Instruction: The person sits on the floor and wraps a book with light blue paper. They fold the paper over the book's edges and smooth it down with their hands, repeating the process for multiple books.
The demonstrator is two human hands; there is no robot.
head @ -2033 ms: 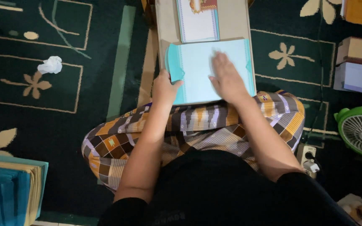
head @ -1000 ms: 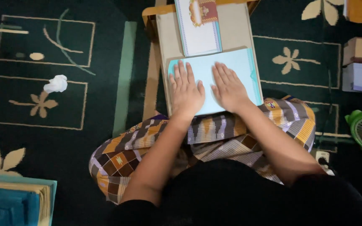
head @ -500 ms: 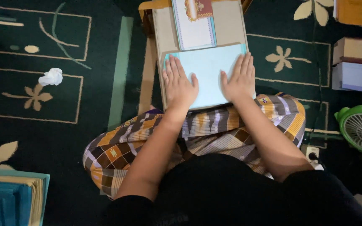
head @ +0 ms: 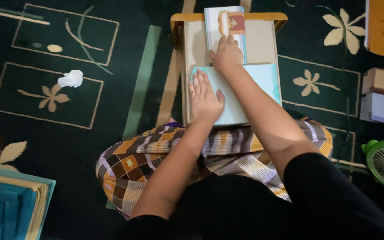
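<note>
While the left hand (head: 205, 98) lies flat, fingers spread, on the pale blue paper sheet (head: 241, 95) atop the low tan wooden surface (head: 263, 44), the right hand (head: 226, 55) reaches beyond that sheet, fingers curled onto the white card with an ornate red-gold emblem (head: 225, 22).

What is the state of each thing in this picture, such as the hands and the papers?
Left hand: flat, pressing the light blue folded sheet.
Right hand: reaching onto the decorated white card.
Light blue folded sheet: lying flat on the small wooden table.
Crumpled white tissue: on the carpet.
</note>
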